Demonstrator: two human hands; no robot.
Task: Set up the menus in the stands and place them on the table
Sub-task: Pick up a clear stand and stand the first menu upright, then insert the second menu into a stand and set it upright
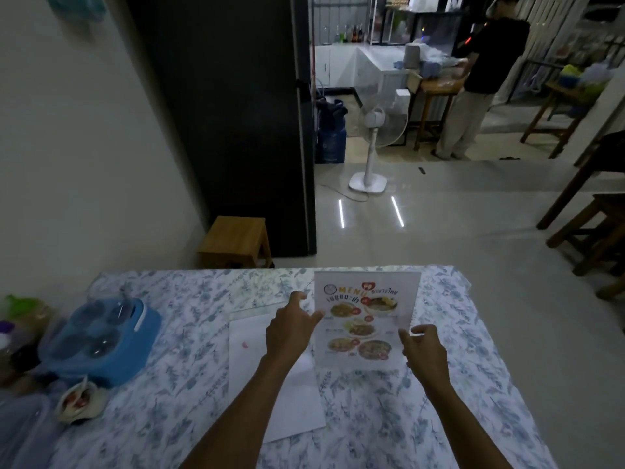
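Note:
A clear stand with a printed food menu (363, 319) in it stands upright on the table (456, 333), which has a blue floral cloth. My left hand (291, 330) pinches the stand's left edge between thumb and fingers. My right hand (422, 346) grips its lower right edge. Left of the stand, a white sheet (270, 384) lies face down on the cloth, partly under my left forearm. Behind that sheet a second clear stand (260, 308) lies or leans, hard to make out.
A blue condiment caddy with clear lids (101, 336) sits at the table's left, with a small dish (79, 399) and containers near it. A wooden stool (236, 242) stands beyond the table. A fan (375, 143) and a person (473, 82) are farther back.

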